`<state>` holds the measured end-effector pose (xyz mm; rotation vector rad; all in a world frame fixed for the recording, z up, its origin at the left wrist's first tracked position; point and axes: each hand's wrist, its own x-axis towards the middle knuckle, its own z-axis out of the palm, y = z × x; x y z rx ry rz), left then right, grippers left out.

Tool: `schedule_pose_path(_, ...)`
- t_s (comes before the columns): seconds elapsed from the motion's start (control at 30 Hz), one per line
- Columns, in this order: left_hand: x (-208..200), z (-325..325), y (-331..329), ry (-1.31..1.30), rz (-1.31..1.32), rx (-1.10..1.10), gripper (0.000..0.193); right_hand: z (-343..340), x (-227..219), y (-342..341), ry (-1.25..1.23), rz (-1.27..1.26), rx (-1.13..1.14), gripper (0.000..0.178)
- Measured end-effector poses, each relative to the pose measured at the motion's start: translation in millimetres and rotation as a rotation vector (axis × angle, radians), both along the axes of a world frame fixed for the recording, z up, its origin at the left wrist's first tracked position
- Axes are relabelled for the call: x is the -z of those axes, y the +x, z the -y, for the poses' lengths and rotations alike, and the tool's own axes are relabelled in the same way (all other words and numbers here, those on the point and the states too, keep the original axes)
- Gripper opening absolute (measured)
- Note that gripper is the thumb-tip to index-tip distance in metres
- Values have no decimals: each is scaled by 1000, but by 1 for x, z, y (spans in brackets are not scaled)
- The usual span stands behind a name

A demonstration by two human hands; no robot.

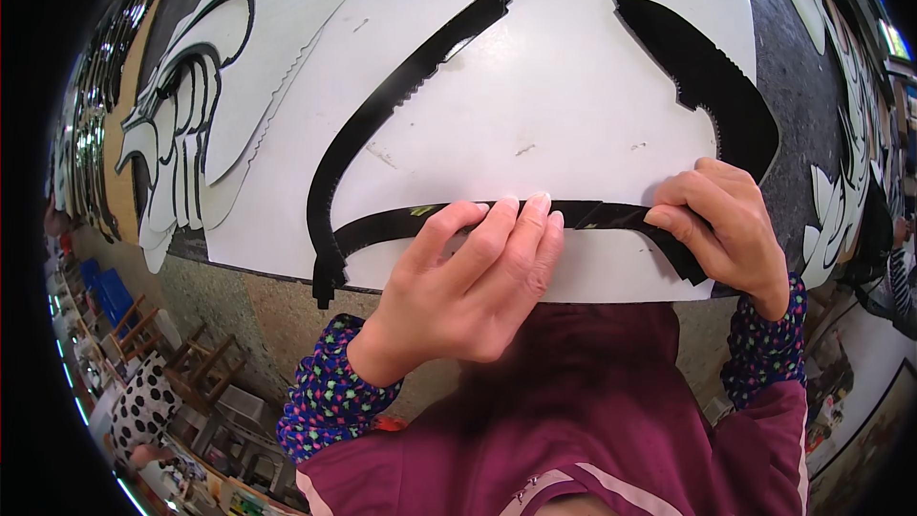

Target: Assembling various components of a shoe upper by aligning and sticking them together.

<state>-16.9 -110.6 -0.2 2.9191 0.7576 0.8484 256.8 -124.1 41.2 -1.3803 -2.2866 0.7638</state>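
A curved black strip (392, 224) lies across the white sheet, close to the table's front edge. My left hand (468, 282) rests over its middle, fingers stretched out and side by side, with the tips against the strip. At the strip's right part, my right hand (721, 225) has thumb and bent fingers closed on it. Past that hand, the strip's end (683, 258) slants toward me. A longer black curved piece (358, 129) with a notched inner edge meets the strip's left end. Beyond my right hand is a wide black pointed piece (726, 91), also notched.
Pale cut-out shapes with dark edges (186, 105) are piled at the left, beside a large white panel (253, 67). More pale cut-outs (831, 115) lie at the right. Wooden stools (196, 363) and a person in spotted clothing (145, 397) are at the lower left.
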Motion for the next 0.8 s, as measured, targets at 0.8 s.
schedule_pose_path(0.8,0,-1,0,9,-8,-2,22,-1,0,-3,1,28,10,13)
